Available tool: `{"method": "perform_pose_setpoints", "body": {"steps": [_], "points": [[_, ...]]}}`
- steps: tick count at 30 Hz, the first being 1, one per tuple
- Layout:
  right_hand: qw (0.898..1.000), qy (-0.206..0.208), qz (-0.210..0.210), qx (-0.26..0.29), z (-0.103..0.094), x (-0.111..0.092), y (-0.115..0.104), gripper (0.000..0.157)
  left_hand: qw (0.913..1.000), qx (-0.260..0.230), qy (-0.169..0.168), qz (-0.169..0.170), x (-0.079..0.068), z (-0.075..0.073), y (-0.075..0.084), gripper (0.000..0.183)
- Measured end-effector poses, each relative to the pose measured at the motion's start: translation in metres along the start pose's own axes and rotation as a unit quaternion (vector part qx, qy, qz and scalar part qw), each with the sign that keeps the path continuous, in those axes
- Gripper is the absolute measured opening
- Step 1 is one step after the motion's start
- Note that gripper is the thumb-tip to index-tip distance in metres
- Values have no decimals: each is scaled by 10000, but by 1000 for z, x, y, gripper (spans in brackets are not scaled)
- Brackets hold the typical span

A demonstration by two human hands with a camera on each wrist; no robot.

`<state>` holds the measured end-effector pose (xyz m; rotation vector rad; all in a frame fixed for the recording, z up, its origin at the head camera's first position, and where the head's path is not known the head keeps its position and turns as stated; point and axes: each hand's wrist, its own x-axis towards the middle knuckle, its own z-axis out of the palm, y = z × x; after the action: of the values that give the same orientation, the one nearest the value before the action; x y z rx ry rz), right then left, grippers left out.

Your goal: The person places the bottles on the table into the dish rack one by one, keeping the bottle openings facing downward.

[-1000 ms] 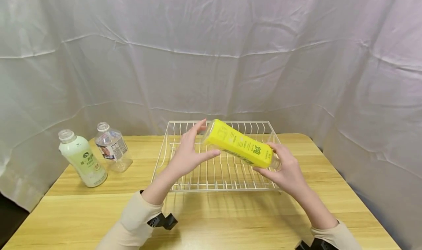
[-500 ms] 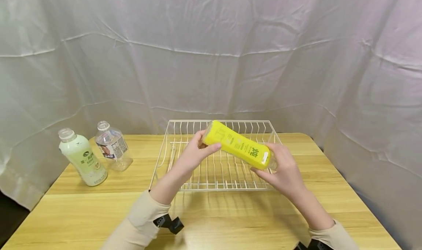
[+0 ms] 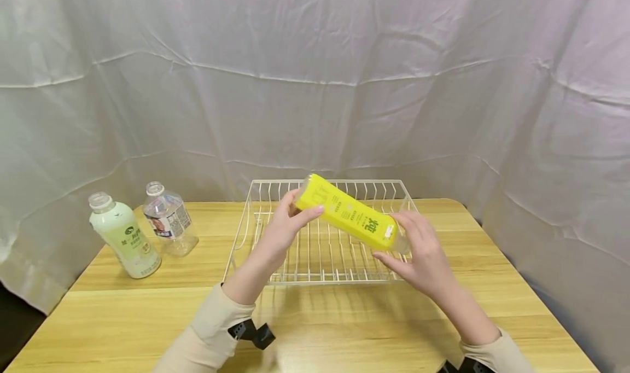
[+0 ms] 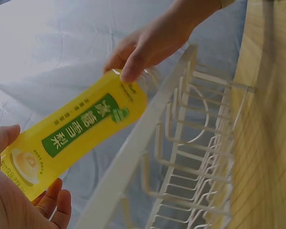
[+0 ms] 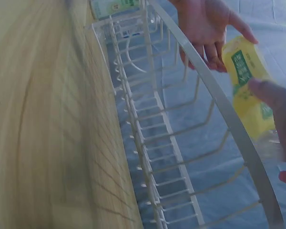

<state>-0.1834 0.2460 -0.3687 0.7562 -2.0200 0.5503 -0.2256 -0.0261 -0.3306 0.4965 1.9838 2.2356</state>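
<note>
A yellow plastic bottle (image 3: 346, 211) hangs slantwise in the air above a white wire dish rack (image 3: 339, 281), its base raised to the left and its clear neck low on the right. My left hand (image 3: 280, 233) grips the base end, with the thumb across the label and the fingers behind. At the neck end my right hand (image 3: 425, 252) curls its fingers over the upper side; its thumb lies below, and whether that thumb touches cannot be told. Green lettering shows on the bottle (image 4: 76, 126) in the left wrist view. The right wrist view has the bottle (image 5: 248, 86) partly behind a finger.
To the left on the wooden table (image 3: 123, 329) stand a pale green bottle (image 3: 129, 239) and a clear octagonal bottle (image 3: 172, 220) with a small label. Neither has a cap. A grey-white curtain (image 3: 315, 88) hangs behind the table and on both sides.
My left hand has closed from spread fingers onto the bottle's base end. The bottle has shifted slightly left, and its neck end has slid partway out from between the right fingers.
</note>
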Motion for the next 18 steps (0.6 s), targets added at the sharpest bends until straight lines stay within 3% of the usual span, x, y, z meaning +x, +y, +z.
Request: {"method": "perform_pose_setpoints", "body": {"steps": [4,9,13,18], "points": [[9998,-35,149,-130,-8,0,8,77,9996,15,114,246,3,-5,7,49],[9899,-523,1186,-570,-22,0,21,66,9981,245,227,521,8,-11,22,55],[9613,-1553,2108,-859,-31,1,30,69,9937,631,442,819,13,-10,37,59],[9132,-2903,2620,-1146,-32,-6,43,83,9821,1422,767,965,19,-4,52,65]]}}
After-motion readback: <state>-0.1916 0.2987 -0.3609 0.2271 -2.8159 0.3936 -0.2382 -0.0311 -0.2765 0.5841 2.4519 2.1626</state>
